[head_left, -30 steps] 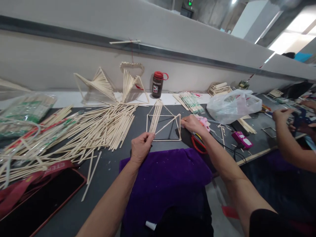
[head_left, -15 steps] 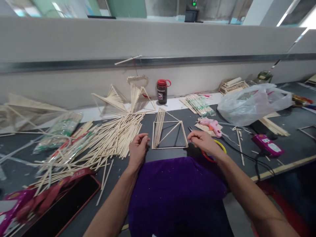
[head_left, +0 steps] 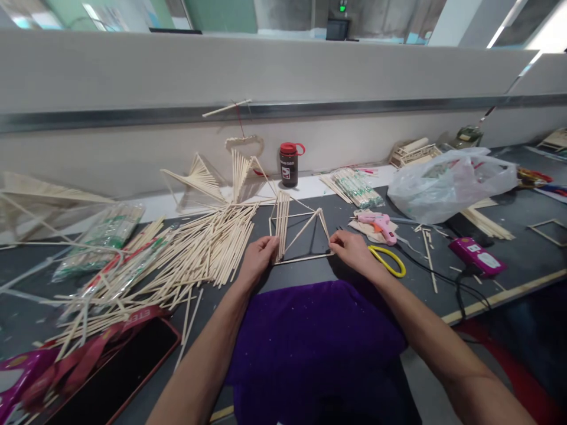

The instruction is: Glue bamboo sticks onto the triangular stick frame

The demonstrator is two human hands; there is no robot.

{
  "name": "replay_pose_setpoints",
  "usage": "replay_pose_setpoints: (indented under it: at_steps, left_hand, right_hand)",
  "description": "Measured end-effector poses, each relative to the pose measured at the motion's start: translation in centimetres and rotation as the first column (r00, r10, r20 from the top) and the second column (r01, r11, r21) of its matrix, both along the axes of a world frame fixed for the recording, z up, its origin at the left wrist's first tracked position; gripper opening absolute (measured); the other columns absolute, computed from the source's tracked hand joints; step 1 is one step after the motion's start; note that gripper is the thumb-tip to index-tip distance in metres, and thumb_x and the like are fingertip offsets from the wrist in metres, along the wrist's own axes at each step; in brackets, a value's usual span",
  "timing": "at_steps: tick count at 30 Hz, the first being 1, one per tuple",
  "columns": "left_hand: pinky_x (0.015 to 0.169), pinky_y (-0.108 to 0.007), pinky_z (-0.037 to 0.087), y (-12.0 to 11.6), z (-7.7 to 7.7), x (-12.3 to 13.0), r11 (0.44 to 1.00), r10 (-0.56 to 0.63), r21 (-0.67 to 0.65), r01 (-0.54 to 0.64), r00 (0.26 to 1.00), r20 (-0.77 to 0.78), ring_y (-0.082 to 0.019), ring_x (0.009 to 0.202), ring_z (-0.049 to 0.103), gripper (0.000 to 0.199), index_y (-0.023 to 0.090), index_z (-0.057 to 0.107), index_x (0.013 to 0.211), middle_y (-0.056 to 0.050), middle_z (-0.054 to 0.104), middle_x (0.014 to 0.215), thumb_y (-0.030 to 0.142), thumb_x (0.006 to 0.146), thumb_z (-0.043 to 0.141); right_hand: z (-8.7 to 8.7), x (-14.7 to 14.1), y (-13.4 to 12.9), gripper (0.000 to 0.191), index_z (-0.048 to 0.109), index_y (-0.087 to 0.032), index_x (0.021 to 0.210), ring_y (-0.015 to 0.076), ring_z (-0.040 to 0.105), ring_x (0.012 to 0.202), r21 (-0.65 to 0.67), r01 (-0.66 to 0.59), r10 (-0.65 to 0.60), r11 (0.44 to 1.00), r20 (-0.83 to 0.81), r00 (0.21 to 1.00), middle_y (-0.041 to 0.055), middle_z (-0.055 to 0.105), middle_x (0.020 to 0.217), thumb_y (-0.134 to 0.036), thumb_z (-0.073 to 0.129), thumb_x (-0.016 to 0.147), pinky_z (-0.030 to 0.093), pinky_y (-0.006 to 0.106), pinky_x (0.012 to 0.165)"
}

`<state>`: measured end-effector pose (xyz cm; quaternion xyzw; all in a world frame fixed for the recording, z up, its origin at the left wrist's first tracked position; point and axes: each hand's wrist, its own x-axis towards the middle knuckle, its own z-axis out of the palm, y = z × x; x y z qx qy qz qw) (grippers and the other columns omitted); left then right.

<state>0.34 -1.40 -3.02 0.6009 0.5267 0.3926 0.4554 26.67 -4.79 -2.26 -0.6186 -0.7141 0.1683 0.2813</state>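
In front of me on the dark table stands a small stick frame, built of thin wooden sticks, with several sticks set side by side along its left part. My left hand pinches the frame's near left corner. At the near right corner, my right hand closes its thumb and fingers on the frame. Just right of that hand lie scissors with a yellow handle, partly hidden by it. A pink glue gun rests on a piece of card behind the scissors.
A heap of loose sticks spreads to the left, near a phone with a red strap. Finished stick models and a red-capped bottle stand by the wall. On the right are a plastic bag, a purple device and black cables.
Both hands have moved in to the near corners of the stick frame and closed on them. The frame is slightly shifted and turned; the view has shifted a little.
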Motion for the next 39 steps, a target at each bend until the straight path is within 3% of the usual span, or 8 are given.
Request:
replay_pose_setpoints:
  at_steps: [7,17,20,23,27,31,35,39]
  left_hand:
    - [0.054,-0.022,0.036,-0.7,-0.7,0.4,0.998,0.031,-0.062,-0.022,0.99,0.138,-0.01,0.054,0.046,0.029,0.013,0.066,0.085,0.001,0.059,0.064,0.04,0.074,0.066]
    - [0.049,-0.022,0.034,-0.9,-0.3,0.4,0.987,-0.017,-0.149,0.056,0.967,0.253,-0.008,0.048,0.044,0.022,0.014,0.067,0.081,0.003,0.058,0.059,0.033,0.07,0.068]
    - [0.058,-0.023,0.042,-0.3,-0.9,0.3,0.997,-0.001,-0.076,0.02,0.97,0.242,-0.011,0.06,0.055,0.024,0.015,0.069,0.086,-0.001,0.066,0.074,0.031,0.069,0.07]
    - [0.067,-0.026,0.046,-0.1,-1.6,0.4,0.996,0.082,0.006,-0.085,0.975,0.205,-0.014,0.071,0.061,0.03,0.014,0.069,0.094,-0.004,0.07,0.087,0.031,0.07,0.069]
    - [0.068,-0.026,0.047,-0.8,-1.9,0.7,0.967,0.215,0.112,-0.229,0.968,0.126,-0.014,0.07,0.061,0.024,0.014,0.068,0.095,-0.005,0.07,0.085,0.026,0.075,0.063]
    - [0.069,-0.024,0.046,-1.6,-1.8,1.1,0.915,0.28,0.314,-0.255,0.96,-0.035,-0.012,0.069,0.059,0.019,0.017,0.069,0.092,-0.003,0.069,0.083,0.018,0.079,0.055]
    - [0.073,-0.024,0.046,-2.5,-1.5,1.6,0.878,0.262,0.451,-0.161,0.95,-0.171,-0.012,0.072,0.059,0.019,0.019,0.069,0.094,-0.003,0.068,0.087,0.017,0.082,0.054]
    - [0.077,-0.026,0.046,-2.9,-1.2,1.7,0.855,0.235,0.509,-0.101,0.95,-0.207,-0.014,0.079,0.061,0.017,0.02,0.069,0.095,-0.005,0.069,0.09,0.02,0.085,0.054]
  right_hand:
    - [-0.6,0.1,1.6,0.012,0.064,-0.017,0.078,0.016,0.058,0.069,0.032,0.056,-0.056,0.998,0.024,0.998,0.0029,0.066,0.074,-0.021,0.053,0.08,0.037,0.026,0.066]
    - [-1.7,0.6,1.7,0.018,0.065,-0.017,0.079,0.0168,0.058,0.067,0.111,0.098,-0.095,0.989,-0.039,0.995,0.0038,0.066,0.074,-0.029,0.051,0.081,0.04,0.028,0.065]
    - [-0.6,0.9,1.1,0.019,0.067,-0.017,0.082,0.0176,0.06,0.07,0.205,0.125,-0.109,0.971,-0.088,0.99,0.0043,0.068,0.076,-0.029,0.052,0.082,0.043,0.029,0.067]
    - [1.9,1.0,0.1,0.018,0.069,-0.018,0.085,0.0175,0.062,0.075,0.327,0.091,-0.057,0.941,-0.115,0.992,0.0037,0.069,0.08,-0.03,0.055,0.084,0.045,0.029,0.071]
    - [4.5,-0.4,-1.5,0.013,0.069,-0.02,0.086,0.0138,0.059,0.065,0.43,0.031,0.012,0.902,-0.097,0.995,0.0005,0.068,0.076,-0.03,0.061,0.085,0.043,0.026,0.063]
    - [3.8,-4.3,-3.3,0.009,0.067,-0.02,0.089,0.012,0.059,0.066,0.423,-0.207,0.249,0.882,-0.044,0.968,0.0,0.066,0.078,-0.025,0.06,0.088,0.044,0.024,0.062]
    - [0.7,-8.6,-5.7,0.012,0.063,-0.019,0.092,0.0125,0.063,0.077,0.346,-0.545,0.559,0.763,0.068,0.826,0.003,0.067,0.084,-0.019,0.052,0.092,0.046,0.024,0.071]
    - [-2.1,-10.3,-6.9,0.018,0.063,-0.019,0.092,0.0138,0.061,0.073,0.215,-0.703,0.664,0.678,0.233,0.711,0.0047,0.066,0.083,-0.02,0.046,0.095,0.043,0.025,0.066]
